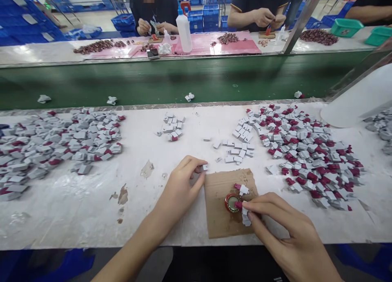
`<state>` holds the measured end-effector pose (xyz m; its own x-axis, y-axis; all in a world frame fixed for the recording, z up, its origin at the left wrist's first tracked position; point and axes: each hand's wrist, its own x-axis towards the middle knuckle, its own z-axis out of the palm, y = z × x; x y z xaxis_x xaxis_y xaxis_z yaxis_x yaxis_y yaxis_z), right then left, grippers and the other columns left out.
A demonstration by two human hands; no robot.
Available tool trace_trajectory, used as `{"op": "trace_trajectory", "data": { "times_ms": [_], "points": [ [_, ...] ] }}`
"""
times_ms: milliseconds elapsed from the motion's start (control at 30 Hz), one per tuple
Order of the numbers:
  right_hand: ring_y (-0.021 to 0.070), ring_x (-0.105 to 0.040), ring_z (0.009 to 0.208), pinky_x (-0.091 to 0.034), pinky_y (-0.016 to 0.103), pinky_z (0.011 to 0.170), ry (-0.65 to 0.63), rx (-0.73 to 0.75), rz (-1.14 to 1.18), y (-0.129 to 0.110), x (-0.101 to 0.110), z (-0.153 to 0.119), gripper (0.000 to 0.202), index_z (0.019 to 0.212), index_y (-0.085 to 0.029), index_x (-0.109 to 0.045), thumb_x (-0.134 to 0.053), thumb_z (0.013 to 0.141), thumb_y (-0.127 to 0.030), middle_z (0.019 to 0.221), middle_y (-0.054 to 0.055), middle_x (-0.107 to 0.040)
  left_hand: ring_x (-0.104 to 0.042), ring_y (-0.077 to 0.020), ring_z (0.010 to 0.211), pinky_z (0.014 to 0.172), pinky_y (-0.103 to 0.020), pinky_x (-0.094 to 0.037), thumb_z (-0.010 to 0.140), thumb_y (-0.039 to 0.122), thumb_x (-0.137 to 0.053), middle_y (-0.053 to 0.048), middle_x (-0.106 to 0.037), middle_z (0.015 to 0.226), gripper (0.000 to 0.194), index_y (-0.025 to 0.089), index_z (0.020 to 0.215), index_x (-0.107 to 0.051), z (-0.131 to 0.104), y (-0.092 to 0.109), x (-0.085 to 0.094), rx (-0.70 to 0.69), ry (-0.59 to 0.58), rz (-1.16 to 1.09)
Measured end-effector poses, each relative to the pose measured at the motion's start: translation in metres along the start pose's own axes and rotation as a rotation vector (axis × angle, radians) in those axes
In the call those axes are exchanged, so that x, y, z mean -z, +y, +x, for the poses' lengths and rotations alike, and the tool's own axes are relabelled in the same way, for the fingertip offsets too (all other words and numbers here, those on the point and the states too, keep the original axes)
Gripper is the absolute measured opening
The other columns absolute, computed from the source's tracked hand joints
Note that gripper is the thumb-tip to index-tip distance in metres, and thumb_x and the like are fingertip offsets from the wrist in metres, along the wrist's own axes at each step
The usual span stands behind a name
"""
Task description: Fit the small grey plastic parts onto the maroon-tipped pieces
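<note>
My left hand (186,182) pinches a small grey block (205,167) at the upper left corner of a brown cardboard piece (219,216). Over the cardboard's right side, my right hand (280,223) holds a grey and dark red part (246,217), its red end over a round red-rimmed cap (232,203) with liquid inside. Another white and dark red part (243,189) lies on the cardboard just above the cap. Loose grey blocks (241,153) lie behind the cardboard.
Piles of grey and red parts lie at the right (312,151) and left (61,143). Beyond is a green conveyor belt (153,80) with scattered parts. People work across it, near a white bottle (184,33). A metal post (301,23) stands at the right.
</note>
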<state>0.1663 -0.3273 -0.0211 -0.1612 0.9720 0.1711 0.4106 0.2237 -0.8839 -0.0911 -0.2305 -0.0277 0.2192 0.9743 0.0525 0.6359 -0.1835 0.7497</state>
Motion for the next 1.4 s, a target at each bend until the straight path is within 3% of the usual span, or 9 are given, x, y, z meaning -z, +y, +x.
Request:
{"op": "trace_trajectory", "data": {
  "times_ms": [233, 467, 667, 833, 1100, 1300, 1400],
  "points": [
    [0.0263, -0.080, 0.091, -0.067, 0.034, 0.069, -0.019, 0.055, -0.036, -0.001, -0.002, 0.006, 0.028, 0.125, -0.031, -0.081, -0.072, 0.104, -0.014, 0.106, 0.008, -0.078, -0.073, -0.0243, 0.096, 0.089, -0.042, -0.064, 0.106, 0.025, -0.059, -0.006, -0.076, 0.116, 0.020, 0.029, 0.118, -0.075, -0.008, 0.003, -0.001, -0.011, 0.010, -0.042],
    [0.0261, -0.081, 0.086, -0.067, 0.035, 0.067, 0.066, 0.028, 0.033, -0.016, 0.001, 0.014, 0.022, 0.116, -0.035, -0.087, -0.074, 0.105, -0.021, 0.099, 0.006, -0.081, -0.077, -0.0254, 0.100, 0.093, -0.045, -0.066, 0.105, 0.031, -0.069, -0.004, -0.080, 0.113, 0.015, 0.032, 0.118, -0.075, -0.010, 0.021, 0.000, 0.073, -0.033, -0.251],
    [0.0271, -0.086, 0.111, -0.072, 0.036, 0.095, 0.303, -0.212, 0.445, -0.002, 0.006, 0.020, 0.012, 0.110, -0.040, -0.091, -0.085, 0.101, -0.034, 0.114, 0.002, -0.089, -0.080, -0.0245, 0.102, 0.093, -0.040, -0.069, 0.100, 0.035, -0.080, -0.005, -0.082, 0.107, 0.014, 0.028, 0.112, -0.079, -0.008, 0.050, -0.010, 0.209, -0.165, -0.713],
    [0.0296, -0.088, 0.107, -0.073, 0.044, 0.097, 0.296, -0.302, 0.763, 0.006, 0.003, 0.030, 0.011, 0.108, -0.035, -0.091, -0.090, 0.097, -0.038, 0.113, 0.004, -0.091, -0.081, -0.0226, 0.098, 0.090, -0.035, -0.070, 0.098, 0.032, -0.083, -0.006, -0.084, 0.105, 0.018, 0.024, 0.114, -0.080, -0.001, 0.068, -0.023, 0.231, -0.275, -0.942],
    [0.0280, -0.088, 0.102, -0.074, 0.043, 0.095, 0.286, -0.342, 0.776, 0.007, 0.003, 0.031, 0.013, 0.108, -0.035, -0.092, -0.093, 0.095, -0.039, 0.110, 0.004, -0.091, -0.083, -0.0248, 0.105, 0.098, -0.038, -0.069, 0.097, 0.031, -0.084, -0.006, -0.085, 0.107, 0.017, 0.024, 0.112, -0.081, 0.003, 0.067, -0.031, 0.231, -0.265, -0.910],
    [0.0224, -0.086, 0.099, -0.072, 0.028, 0.086, 0.240, -0.310, 0.614, 0.012, 0.005, 0.033, 0.010, 0.105, -0.034, -0.093, -0.092, 0.096, -0.036, 0.108, 0.004, -0.089, -0.083, -0.0257, 0.104, 0.098, -0.041, -0.069, 0.100, 0.031, -0.081, -0.005, -0.086, 0.112, 0.011, 0.028, 0.110, -0.083, 0.000, 0.067, -0.027, 0.165, -0.297, -0.816],
    [0.0206, -0.085, 0.090, -0.070, 0.026, 0.077, 0.182, -0.259, 0.548, 0.010, 0.008, 0.040, 0.010, 0.107, -0.034, -0.093, -0.089, 0.098, -0.033, 0.104, 0.004, -0.088, -0.083, -0.0255, 0.103, 0.096, -0.041, -0.069, 0.102, 0.029, -0.078, -0.005, -0.086, 0.115, 0.009, 0.028, 0.110, -0.083, 0.000, 0.067, -0.023, 0.124, -0.276, -0.766]
  ]
}}
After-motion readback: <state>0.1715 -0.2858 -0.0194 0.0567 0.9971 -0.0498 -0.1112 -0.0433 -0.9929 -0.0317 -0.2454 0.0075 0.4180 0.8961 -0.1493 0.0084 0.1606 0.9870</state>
